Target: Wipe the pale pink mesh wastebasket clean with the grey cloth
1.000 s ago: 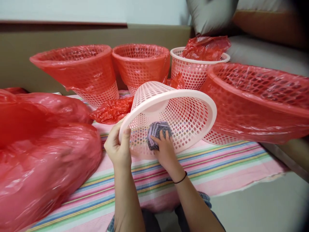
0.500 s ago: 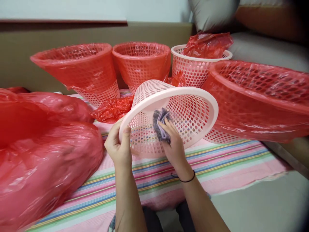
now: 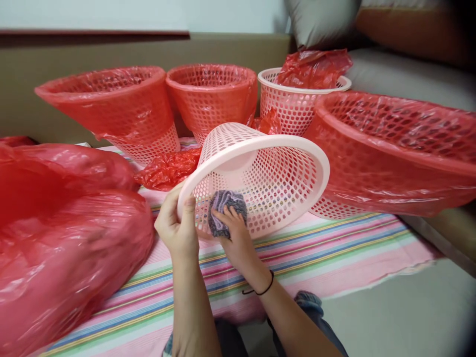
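One pink basket [image 3: 275,141] points lengthwise ahead; I have the left hand [image 3: 179,229] clasping its rim, right hand [image 3: 238,240] holding cloth [image 3: 218,207] just inside.

Probably a home: grey cushions [image 3: 322,22] lie at the back right, and a striped cloth [image 3: 148,317] is spread before a pale wall [image 3: 234,15].

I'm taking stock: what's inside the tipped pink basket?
A gray-and-purple cloth, with the right hand on it; the patch of basket wall beneath them is covered.
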Available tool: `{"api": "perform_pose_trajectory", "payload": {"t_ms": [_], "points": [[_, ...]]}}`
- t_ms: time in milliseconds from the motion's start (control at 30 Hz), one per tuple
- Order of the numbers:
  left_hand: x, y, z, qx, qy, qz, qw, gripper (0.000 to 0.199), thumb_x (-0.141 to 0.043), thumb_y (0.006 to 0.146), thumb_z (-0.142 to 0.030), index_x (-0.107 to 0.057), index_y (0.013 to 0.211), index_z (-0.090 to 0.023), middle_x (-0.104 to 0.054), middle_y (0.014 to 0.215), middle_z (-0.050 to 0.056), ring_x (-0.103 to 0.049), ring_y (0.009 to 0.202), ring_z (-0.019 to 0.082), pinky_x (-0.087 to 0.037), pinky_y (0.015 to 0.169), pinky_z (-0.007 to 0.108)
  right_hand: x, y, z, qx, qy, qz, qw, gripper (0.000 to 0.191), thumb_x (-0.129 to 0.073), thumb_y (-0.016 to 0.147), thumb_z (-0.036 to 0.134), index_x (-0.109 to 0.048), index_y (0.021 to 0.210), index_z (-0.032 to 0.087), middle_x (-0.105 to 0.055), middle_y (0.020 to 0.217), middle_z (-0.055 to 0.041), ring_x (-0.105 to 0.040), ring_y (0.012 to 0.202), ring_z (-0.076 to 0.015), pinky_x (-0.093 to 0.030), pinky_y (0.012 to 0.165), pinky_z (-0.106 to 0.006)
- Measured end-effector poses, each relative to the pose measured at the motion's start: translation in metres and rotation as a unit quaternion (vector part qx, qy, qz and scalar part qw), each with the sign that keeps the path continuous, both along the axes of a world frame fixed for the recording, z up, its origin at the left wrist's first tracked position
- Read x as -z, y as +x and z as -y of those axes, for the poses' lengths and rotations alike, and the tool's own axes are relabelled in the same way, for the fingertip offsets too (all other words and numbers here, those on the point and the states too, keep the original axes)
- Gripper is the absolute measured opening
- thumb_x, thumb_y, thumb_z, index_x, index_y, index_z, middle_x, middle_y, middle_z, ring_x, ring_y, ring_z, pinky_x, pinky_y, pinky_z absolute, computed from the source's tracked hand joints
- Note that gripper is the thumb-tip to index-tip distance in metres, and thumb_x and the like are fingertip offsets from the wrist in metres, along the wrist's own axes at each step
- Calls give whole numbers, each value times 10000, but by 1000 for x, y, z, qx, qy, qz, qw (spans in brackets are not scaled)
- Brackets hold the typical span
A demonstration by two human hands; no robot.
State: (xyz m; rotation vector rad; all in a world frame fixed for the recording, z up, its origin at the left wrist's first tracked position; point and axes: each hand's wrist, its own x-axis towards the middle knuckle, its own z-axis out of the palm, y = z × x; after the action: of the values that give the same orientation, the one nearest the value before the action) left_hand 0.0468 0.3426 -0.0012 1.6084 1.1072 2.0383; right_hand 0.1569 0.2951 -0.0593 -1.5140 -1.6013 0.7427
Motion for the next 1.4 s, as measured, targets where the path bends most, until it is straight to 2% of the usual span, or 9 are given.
{"api": "perform_pose_trajectory", "payload": {"t_ms": [133, 233, 433, 533, 700, 900, 1167, 1267, 1400], "points": [[0, -3, 0, 4, -4, 13, 1000, 242, -688, 878, -393, -763, 1009, -204, -742, 977, 30, -690, 944, 191, -535, 886, 312, -9, -9, -4, 10, 33, -343, 939, 450, -596, 897, 309, -623, 1342, 251, -633, 1372, -46, -541, 1325, -244, -405, 1142, -441], [-1, -3, 0, 5, -4, 18, 1000, 238, -691, 876, -389, -764, 1008, -204, -745, 971, 28, -692, 938, 187, -537, 881, 308, -17, -4, -5, 43, 45, -401, 914, 445, -596, 899, 382, -639, 1323, 255, -691, 1281, -37, -620, 1223, -242, -478, 1076, -421], [2, -4, -1, 10, -4, 18, 1000, 226, -687, 885, -374, -760, 1017, -207, -750, 1005, 30, -693, 964, 189, -534, 902, 313, -27, 37, 5, -1, 149, -6, 989, 616, -541, 786, 69, -605, 1368, 261, -511, 1499, -55, -366, 1452, -276, -239, 1225, -525], [4, -4, -2, 15, -3, 22, 1000, 207, -686, 888, -358, -759, 1017, -214, -750, 1009, 26, -691, 964, 184, -531, 909, 313, -26, 48, 10, 56, 61, 159, 984, 663, -572, 734, -1, -621, 1357, 221, -444, 1540, -129, -287, 1479, -368, -224, 1208, -591], [2, -2, -1, 27, 5, 10, 1000, 208, -674, 897, -349, -758, 1039, -223, -750, 1039, 28, -690, 996, 188, -528, 930, 323, -17, 34, 10, 82, -79, 177, 978, 604, -572, 762, -22, -666, 1308, 218, -490, 1490, -183, -218, 1482, -455, -239, 1167, -656], [3, -3, -1, 0, -13, 2, 1000, 266, -659, 893, -418, -746, 1023, -203, -742, 1026, 36, -685, 988, 200, -525, 923, 341, -13, 16, 5, -10, -45, -185, 982, 571, -546, 773, 36, -668, 1276, 277, -634, 1365, -37, -485, 1372, -261, -333, 1183, -493], [4, -6, -3, -5, -14, 21, 1000, 247, -685, 871, -410, -754, 978, -199, -738, 958, 28, -681, 935, 189, -527, 885, 317, -15, 11, -11, 87, -91, -587, 800, 495, -763, 733, 481, -692, 1137, 205, -747, 1146, -72, -698, 1064, -285, -545, 970, -478], [5, -6, -4, -5, -17, 31, 999, 247, -681, 874, -411, -752, 978, -198, -743, 973, 34, -683, 944, 192, -526, 900, 332, -24, 27, -12, 123, 15, -459, 880, 432, -680, 816, 416, -678, 1201, 217, -716, 1227, -63, -647, 1174, -270, -492, 1053, -470], [6, -6, -4, 4, -14, 37, 999, 229, -680, 880, -397, -757, 978, -206, -749, 977, 30, -685, 933, 185, -525, 890, 320, -27, 54, -3, 90, 95, -66, 989, 530, -524, 821, 106, -636, 1318, 253, -533, 1480, -52, -395, 1440, -260, -305, 1197, -493]]}}
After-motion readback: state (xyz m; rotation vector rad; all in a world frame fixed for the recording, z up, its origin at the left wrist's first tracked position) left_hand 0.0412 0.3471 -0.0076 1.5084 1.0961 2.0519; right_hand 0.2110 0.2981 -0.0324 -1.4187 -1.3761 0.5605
